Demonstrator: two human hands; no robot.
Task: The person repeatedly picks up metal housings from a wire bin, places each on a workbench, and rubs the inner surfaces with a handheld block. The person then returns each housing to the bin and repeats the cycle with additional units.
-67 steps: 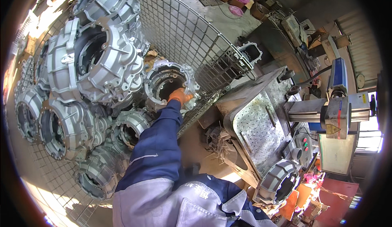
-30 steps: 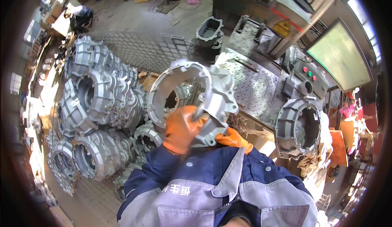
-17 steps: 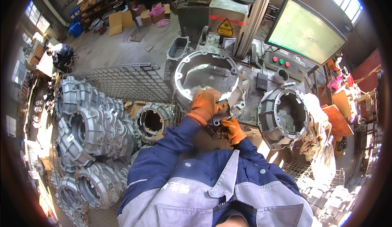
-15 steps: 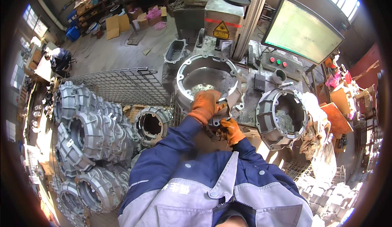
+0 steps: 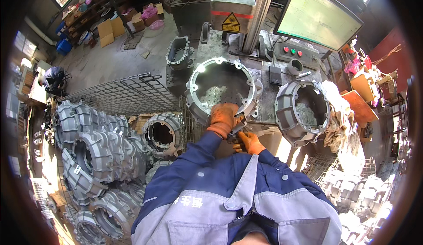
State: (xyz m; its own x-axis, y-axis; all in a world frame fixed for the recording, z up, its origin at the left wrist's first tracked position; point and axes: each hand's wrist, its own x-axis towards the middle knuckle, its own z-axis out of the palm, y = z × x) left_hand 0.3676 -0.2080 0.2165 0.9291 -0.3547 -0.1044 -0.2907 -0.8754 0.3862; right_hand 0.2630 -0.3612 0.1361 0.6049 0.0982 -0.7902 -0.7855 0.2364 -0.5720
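Note:
A large grey cast-metal ring housing (image 5: 191, 100) stands on the bench in front of me, its wide round opening facing up. My left hand (image 5: 223, 118), in an orange glove, is closed over its near rim, fingers reaching into the opening. Just below the near side, my right hand (image 5: 250, 144), also gloved in orange, points leftward with its fingers partly apart. Shadow under the housing hides the fingertips. A similar ring housing (image 5: 286, 113) stands tilted to the right.
Beyond the housing stands a machine head (image 5: 231, 7) with a yellow warning sign. A monitor (image 5: 319, 18) and a button box (image 5: 297, 53) are at the right. Stacked housings (image 5: 94, 150) fill the left beside a wire-mesh panel (image 5: 119, 90). Rags (image 5: 337, 113) hang at the right.
My view has shifted, so the bench and machine sit slightly higher and farther left. My right hand has come away from the lug beneath the near rim; my left hand stays on the rim.

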